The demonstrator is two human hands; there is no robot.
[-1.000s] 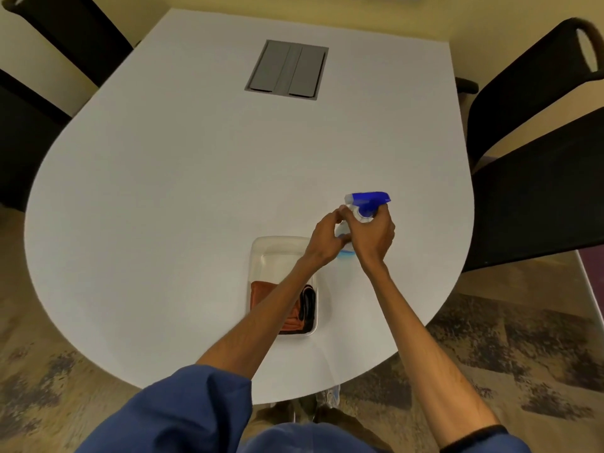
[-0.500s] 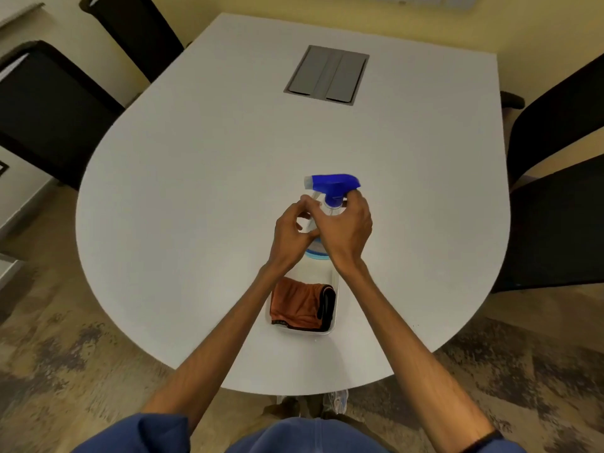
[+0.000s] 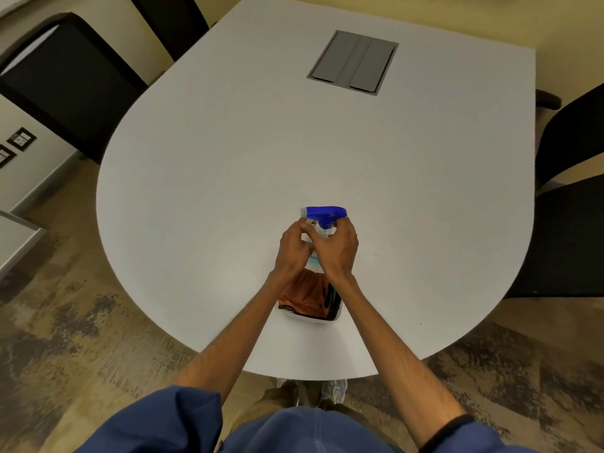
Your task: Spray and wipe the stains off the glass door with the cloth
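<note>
A clear spray bottle with a blue trigger head (image 3: pixel 323 213) stands above the far end of a white tray (image 3: pixel 336 317), nozzle pointing left. My right hand (image 3: pixel 336 253) wraps the bottle's neck and body. My left hand (image 3: pixel 292 250) presses against the bottle from the left, fingers curled on it. An orange-brown cloth (image 3: pixel 305 294) with a black edge lies crumpled in the tray, partly hidden by my wrists. No glass door is in view.
The white rounded table (image 3: pixel 228 178) has a grey cable hatch (image 3: pixel 354 62) at its far end. Black chairs stand at the left (image 3: pixel 65 83) and right (image 3: pixel 575 230). Patterned carpet surrounds the table.
The bottle and both hands sit over the tray instead of to its right, as one second ago. The view has shifted, and the grip looks the same.
</note>
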